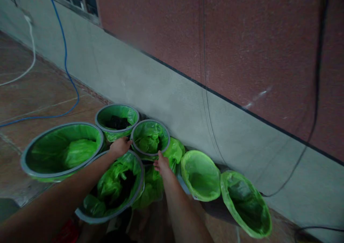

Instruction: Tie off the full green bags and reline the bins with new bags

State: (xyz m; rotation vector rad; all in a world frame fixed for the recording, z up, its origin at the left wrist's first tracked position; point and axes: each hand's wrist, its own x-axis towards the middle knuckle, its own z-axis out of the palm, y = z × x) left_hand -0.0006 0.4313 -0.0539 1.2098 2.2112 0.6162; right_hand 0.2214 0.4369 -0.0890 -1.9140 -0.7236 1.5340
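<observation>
Several round bins lined with bright green plastic bags stand in a cluster against the wall. My left hand [120, 146] reaches the left side of a small grey-rimmed bin [149, 137], above the rim of a larger front bin [114, 184]. My right hand [162, 165] has its fingertips at the lower rim of that small bin, among loose green bag plastic [174, 151]. Whether either hand grips the rim is hidden. Crumpled green plastic fills the front bin, and a dark lump lies in a bin at the back [116, 119].
A wide lined bin [61, 151] stands at the left. Two green-lined bins [200, 175] lean at the right, next to another [244, 203]. Behind them rises a grey and maroon wall [161, 82]. Blue and white cables [66, 60] cross the brown tile floor [45, 85].
</observation>
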